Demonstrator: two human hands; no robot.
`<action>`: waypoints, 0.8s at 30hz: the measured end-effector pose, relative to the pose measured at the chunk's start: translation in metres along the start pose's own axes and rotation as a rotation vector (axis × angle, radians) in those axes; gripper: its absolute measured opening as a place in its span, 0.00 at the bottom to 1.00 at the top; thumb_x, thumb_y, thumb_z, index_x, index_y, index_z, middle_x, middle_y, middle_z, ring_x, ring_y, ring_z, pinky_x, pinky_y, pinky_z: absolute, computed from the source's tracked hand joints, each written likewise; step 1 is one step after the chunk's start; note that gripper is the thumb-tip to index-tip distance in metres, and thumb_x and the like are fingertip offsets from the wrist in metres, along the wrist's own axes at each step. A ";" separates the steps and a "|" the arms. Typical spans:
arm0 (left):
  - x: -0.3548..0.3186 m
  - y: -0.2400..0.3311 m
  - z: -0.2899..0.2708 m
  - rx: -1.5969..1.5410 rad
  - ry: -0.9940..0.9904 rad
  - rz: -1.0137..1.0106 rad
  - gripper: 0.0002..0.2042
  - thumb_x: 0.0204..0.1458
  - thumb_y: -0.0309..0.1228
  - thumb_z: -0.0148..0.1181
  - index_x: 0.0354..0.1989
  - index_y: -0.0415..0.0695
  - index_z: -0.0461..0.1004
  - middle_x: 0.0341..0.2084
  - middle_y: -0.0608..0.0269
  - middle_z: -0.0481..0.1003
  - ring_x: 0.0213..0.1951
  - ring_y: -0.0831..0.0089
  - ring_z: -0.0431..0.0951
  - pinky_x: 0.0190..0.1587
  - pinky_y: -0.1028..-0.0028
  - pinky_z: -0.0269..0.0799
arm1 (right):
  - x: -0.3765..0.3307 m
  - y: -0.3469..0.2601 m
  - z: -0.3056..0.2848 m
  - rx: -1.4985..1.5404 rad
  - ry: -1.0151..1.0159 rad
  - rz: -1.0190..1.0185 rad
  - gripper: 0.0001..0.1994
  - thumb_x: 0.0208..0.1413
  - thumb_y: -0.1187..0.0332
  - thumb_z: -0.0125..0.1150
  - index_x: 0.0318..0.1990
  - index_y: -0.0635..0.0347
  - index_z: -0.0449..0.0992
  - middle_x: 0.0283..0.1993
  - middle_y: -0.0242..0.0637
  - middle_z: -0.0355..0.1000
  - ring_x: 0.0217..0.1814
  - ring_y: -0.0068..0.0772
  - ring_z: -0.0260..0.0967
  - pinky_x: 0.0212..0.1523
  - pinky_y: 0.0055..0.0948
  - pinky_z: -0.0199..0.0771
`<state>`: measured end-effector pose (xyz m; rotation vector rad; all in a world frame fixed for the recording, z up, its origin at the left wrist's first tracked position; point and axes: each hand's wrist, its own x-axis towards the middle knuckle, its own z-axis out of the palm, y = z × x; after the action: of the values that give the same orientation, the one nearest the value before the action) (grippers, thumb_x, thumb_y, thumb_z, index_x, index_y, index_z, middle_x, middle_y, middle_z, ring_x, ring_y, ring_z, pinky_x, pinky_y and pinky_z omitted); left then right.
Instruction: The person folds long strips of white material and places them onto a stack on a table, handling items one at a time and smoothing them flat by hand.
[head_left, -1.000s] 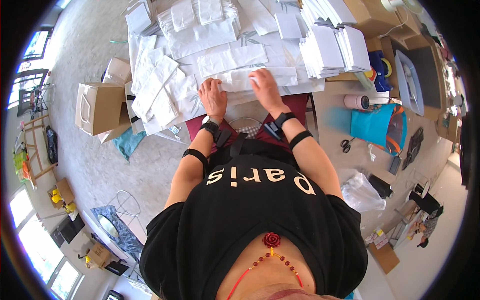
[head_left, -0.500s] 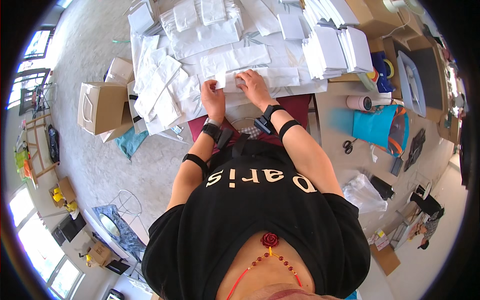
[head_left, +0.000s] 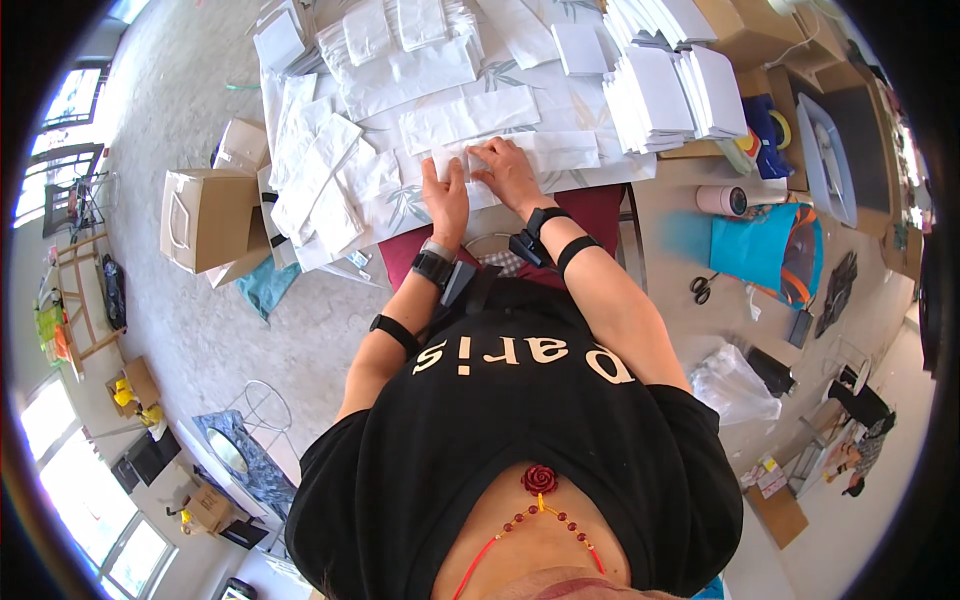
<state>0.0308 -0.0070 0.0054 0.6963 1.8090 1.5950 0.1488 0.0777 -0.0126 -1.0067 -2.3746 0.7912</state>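
Note:
A long white plastic bag [head_left: 562, 150] lies flat along the near edge of the table, its left end folded over. My left hand [head_left: 445, 200] is at that folded end, with the thumb and fingers on the film, gripping it. Just to the right, my right hand [head_left: 508, 175] bends its fingers and thumb over the same bag and holds it against the tabletop. Beyond both hands lies another flat white bag [head_left: 470, 118]. The undersides of my fingertips are hidden.
Loose white bags [head_left: 320, 175] are spread at the table's left, and more bags [head_left: 410, 70] are stacked behind. Piles of folded white sheets [head_left: 650, 100] stand at right. A cardboard box [head_left: 200, 220] is beside the table; scissors [head_left: 702, 288] and a blue bag [head_left: 755, 250] lie on the right.
My left hand has moved right, toward my right hand, and the raised left end of the bag is now folded down. My right hand has shifted only slightly.

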 end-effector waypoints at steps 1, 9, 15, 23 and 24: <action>0.000 0.000 0.003 -0.059 -0.012 -0.007 0.11 0.65 0.29 0.58 0.51 0.35 0.70 0.37 0.60 0.79 0.36 0.77 0.76 0.34 0.75 0.72 | 0.000 0.000 0.000 -0.005 0.003 -0.004 0.23 0.48 0.67 0.73 0.55 0.50 0.79 0.48 0.35 0.73 0.54 0.44 0.70 0.56 0.41 0.71; 0.006 -0.006 0.011 -0.072 -0.074 -0.012 0.12 0.65 0.29 0.56 0.53 0.35 0.69 0.40 0.59 0.78 0.39 0.76 0.76 0.38 0.75 0.72 | 0.003 0.001 -0.001 -0.024 0.016 -0.017 0.25 0.47 0.71 0.73 0.56 0.53 0.77 0.48 0.38 0.72 0.55 0.46 0.70 0.55 0.43 0.72; 0.005 0.005 0.021 0.141 -0.104 0.111 0.13 0.63 0.30 0.58 0.48 0.33 0.68 0.38 0.48 0.77 0.39 0.67 0.78 0.38 0.67 0.73 | -0.002 0.015 -0.005 0.129 0.024 0.031 0.27 0.53 0.75 0.66 0.62 0.60 0.71 0.50 0.44 0.74 0.51 0.48 0.74 0.53 0.40 0.76; -0.004 0.011 0.039 0.488 -0.283 0.156 0.32 0.67 0.49 0.51 0.66 0.30 0.63 0.63 0.32 0.67 0.63 0.41 0.69 0.64 0.59 0.65 | -0.016 0.039 -0.042 0.791 0.160 0.655 0.19 0.64 0.68 0.59 0.59 0.69 0.71 0.44 0.50 0.81 0.44 0.42 0.82 0.46 0.37 0.80; -0.002 0.005 0.040 0.426 -0.296 0.102 0.33 0.67 0.51 0.50 0.67 0.31 0.62 0.64 0.32 0.66 0.65 0.41 0.67 0.66 0.60 0.62 | -0.016 0.040 -0.044 0.702 0.176 0.667 0.20 0.63 0.66 0.61 0.58 0.68 0.72 0.43 0.50 0.81 0.43 0.42 0.82 0.45 0.37 0.80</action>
<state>0.0617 0.0183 0.0078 1.1674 1.9237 1.0961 0.2047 0.1029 -0.0086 -1.4502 -1.3957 1.5442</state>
